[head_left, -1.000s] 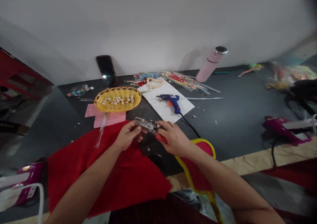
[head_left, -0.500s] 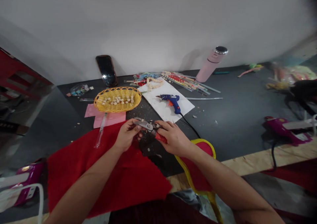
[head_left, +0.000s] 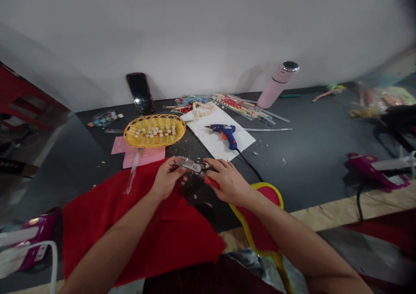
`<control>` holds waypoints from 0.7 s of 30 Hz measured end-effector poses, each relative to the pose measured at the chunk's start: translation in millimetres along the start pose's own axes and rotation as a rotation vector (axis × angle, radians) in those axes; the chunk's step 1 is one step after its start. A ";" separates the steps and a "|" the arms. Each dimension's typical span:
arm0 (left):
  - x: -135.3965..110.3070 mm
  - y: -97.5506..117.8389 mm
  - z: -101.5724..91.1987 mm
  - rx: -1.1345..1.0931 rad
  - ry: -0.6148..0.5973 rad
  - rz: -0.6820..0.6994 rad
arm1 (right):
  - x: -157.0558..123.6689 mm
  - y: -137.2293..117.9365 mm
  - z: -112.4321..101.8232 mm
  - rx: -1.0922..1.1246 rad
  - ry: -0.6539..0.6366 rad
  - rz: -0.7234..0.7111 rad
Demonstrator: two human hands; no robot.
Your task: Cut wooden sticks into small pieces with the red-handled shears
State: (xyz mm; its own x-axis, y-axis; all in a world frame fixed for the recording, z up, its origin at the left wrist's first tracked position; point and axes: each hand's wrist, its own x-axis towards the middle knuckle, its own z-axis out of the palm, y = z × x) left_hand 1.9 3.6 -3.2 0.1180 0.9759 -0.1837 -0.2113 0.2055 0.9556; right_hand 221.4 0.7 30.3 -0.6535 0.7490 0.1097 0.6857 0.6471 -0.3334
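My right hand [head_left: 229, 181] is wrapped round the red handle of a pair of pruning shears [head_left: 194, 167], whose metal blades point left. My left hand [head_left: 166, 176] is closed at the blade end, thumb and fingers pinched together. What it pinches is too small and too hidden to make out. Both hands are over the dark table, at the edge of a red cloth [head_left: 146, 237]. Beyond my left hand stands a yellow woven basket [head_left: 130, 137] holding several small pale pieces [head_left: 156, 133].
A blue glue gun [head_left: 227, 134] lies on white paper [head_left: 208, 144], with a ring of pale pieces [head_left: 203, 109] behind it. Patterned sticks [head_left: 240, 105], a pink bottle [head_left: 276, 86] and a phone [head_left: 140, 92] are near the wall. A yellow-edged red item [head_left: 260, 224] lies under my right forearm.
The shears have shifted very slightly in my hands, and their blades are angled a little differently. Everything else stays where it was.
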 end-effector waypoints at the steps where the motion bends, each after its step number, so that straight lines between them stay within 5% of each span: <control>1: 0.1 0.0 0.2 0.002 0.005 0.000 | 0.1 0.1 -0.1 0.002 -0.001 -0.002; 21: -1.3 7.1 -3.9 -0.115 -0.051 -0.110 | -0.2 1.1 -7.8 0.001 -0.033 -0.085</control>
State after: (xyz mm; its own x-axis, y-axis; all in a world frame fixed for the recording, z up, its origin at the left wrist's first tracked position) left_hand -3.5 4.1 2.9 0.1954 0.9426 -0.2709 -0.3042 0.3208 0.8970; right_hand 224.8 2.4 37.2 -0.7195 0.6863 0.1065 0.6271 0.7078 -0.3252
